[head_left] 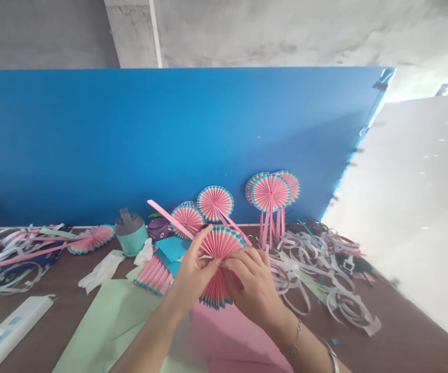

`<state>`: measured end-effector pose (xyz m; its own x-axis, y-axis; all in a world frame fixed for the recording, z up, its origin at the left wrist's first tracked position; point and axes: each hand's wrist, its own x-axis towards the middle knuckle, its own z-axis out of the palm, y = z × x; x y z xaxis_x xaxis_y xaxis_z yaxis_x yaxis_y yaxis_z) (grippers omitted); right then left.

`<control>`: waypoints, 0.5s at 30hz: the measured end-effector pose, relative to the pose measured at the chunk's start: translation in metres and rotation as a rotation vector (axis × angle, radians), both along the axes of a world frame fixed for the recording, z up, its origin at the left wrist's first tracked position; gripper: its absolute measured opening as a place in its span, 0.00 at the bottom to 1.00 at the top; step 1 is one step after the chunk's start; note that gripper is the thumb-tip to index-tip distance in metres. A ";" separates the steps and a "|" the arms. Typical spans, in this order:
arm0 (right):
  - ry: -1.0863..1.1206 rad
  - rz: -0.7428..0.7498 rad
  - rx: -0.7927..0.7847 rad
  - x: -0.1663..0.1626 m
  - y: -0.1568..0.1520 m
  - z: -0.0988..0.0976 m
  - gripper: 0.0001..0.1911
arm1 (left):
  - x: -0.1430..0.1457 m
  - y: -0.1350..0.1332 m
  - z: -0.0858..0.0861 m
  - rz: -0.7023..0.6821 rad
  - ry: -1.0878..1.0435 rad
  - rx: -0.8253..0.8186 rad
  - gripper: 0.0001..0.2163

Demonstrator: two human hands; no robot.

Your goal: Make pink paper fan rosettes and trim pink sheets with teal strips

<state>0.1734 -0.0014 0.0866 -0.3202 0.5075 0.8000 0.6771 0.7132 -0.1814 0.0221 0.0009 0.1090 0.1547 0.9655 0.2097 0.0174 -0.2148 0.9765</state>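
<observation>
Head view: worn on the head, looking forward and down
Blue partition (149, 140): faced nearly square-on, across the brown table (398, 334)
Left hand (191, 277) and right hand (253, 280): close, seen from behind and above
Grey concrete (286, 33): framed along the top

I have a fan (221, 241) between my left hand (192, 270) and my right hand (251, 278), over sheets (105, 316) spread on the tabletop (410, 334). Behind it, more fans (271, 194) stand before the partition (130, 124). Left of them is a cup (132, 239), with a tissue (102, 270) in front and another fan (94, 239) farther left. A tangle of strips (307, 265) lies to my right.
</observation>
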 end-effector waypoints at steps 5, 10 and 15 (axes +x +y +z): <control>0.052 -0.020 -0.027 0.000 0.000 -0.001 0.07 | -0.002 0.000 0.002 -0.012 -0.018 -0.038 0.30; 0.095 -0.052 -0.049 -0.002 -0.003 0.002 0.06 | -0.002 -0.001 0.003 -0.027 -0.073 -0.057 0.29; 0.090 -0.057 -0.055 -0.003 -0.007 0.005 0.07 | -0.002 -0.001 0.006 -0.062 -0.129 -0.093 0.30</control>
